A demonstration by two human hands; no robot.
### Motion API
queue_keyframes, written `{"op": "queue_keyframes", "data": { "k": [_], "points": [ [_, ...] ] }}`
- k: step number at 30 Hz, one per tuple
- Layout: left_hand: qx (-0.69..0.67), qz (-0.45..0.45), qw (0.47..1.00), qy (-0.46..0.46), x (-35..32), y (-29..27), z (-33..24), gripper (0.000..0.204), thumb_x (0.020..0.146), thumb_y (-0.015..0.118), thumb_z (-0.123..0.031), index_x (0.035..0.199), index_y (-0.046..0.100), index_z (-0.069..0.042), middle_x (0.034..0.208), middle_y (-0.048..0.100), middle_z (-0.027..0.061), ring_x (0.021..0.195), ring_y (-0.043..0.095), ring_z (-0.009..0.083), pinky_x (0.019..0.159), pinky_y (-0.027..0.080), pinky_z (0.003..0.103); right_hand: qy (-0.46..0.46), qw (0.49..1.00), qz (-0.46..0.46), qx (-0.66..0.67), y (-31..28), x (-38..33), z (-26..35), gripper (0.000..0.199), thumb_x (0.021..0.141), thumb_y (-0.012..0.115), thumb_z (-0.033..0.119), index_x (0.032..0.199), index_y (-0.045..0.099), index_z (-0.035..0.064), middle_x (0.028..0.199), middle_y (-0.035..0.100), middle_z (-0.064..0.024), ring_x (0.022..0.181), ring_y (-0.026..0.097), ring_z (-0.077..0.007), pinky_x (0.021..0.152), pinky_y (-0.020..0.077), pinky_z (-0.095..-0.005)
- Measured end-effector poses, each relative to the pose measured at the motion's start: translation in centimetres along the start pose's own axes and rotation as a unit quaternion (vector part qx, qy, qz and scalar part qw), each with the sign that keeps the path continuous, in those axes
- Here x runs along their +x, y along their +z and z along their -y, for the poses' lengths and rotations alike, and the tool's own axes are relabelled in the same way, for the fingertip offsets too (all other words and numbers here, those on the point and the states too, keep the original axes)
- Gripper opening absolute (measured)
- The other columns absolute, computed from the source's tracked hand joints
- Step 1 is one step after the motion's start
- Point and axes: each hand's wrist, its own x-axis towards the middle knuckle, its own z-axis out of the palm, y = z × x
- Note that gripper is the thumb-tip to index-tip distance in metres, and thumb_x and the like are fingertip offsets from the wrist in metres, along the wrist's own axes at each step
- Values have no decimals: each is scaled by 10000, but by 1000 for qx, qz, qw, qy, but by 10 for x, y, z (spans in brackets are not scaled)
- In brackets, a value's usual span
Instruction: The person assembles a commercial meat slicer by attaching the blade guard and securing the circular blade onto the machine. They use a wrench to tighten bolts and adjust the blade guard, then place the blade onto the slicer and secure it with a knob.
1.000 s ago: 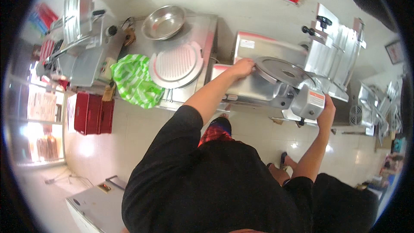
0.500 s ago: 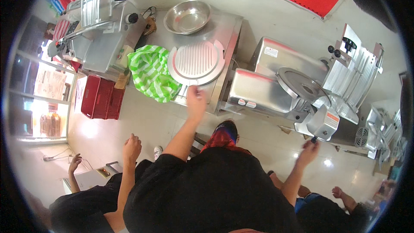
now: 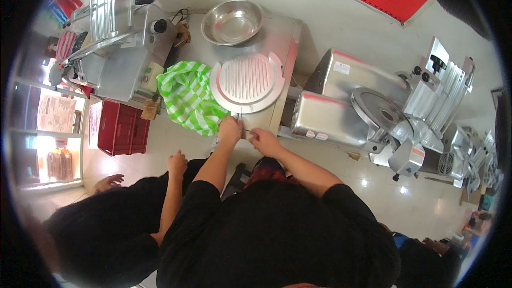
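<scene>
My left hand point(image 3: 230, 130) is at the near edge of the steel table, just below a round ribbed metal slicer plate point(image 3: 246, 80). Its fingers are closed around something thin and small that I cannot make out. Close beside it, my right hand point(image 3: 262, 142) pinches its fingers together at the same small thing. The slicer plate lies flat, with a raised rim around its ribs. Left of it a green-and-white checked cloth point(image 3: 191, 96) lies crumpled, partly hanging over the table edge.
A steel bowl point(image 3: 232, 21) stands at the back of the table point(image 3: 282, 37). Meat slicers stand left point(image 3: 114, 56) and right point(image 3: 373, 112), the right one with its round blade exposed. A red crate point(image 3: 124, 130) sits below left. Another person's hand point(image 3: 177, 164) is close on my left.
My right hand has left the knob of the right slicer and come across to my left hand. My left hand has moved slightly nearer to me and left.
</scene>
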Motion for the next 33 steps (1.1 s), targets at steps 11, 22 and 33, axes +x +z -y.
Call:
{"op": "queue_keyframes", "data": {
  "k": [11, 22, 33],
  "points": [
    [158, 106, 978, 79, -7, -26, -2, 247, 875, 667, -272, 919, 706, -32, 932, 723, 206, 892, 719, 387, 778, 568, 485, 75, 997, -18, 12, 40, 83, -26, 337, 872, 620, 230, 1075, 717, -21, 836, 736, -174, 614, 695, -241, 607, 558, -394],
    [-99, 135, 983, 79, -92, -41, -15, 308, 960, 530, -163, 1167, 569, 62, 958, 685, 291, 896, 661, 481, 783, 505, 560, 193, 938, 23, 287, 35, 24, 6, 320, 946, 675, 309, 900, 722, -4, 745, 685, -92, 639, 642, -182, 582, 519, -347],
    [-467, 423, 773, 76, -79, -51, -92, 324, 1076, 508, -268, 1225, 596, 6, 921, 647, 45, 864, 599, 101, 797, 484, 272, 3, 899, -215, 383, -52, -87, 26, 298, 1010, 602, 286, 1065, 709, 13, 749, 666, -87, 534, 618, -173, 525, 517, -311]
  ]
}}
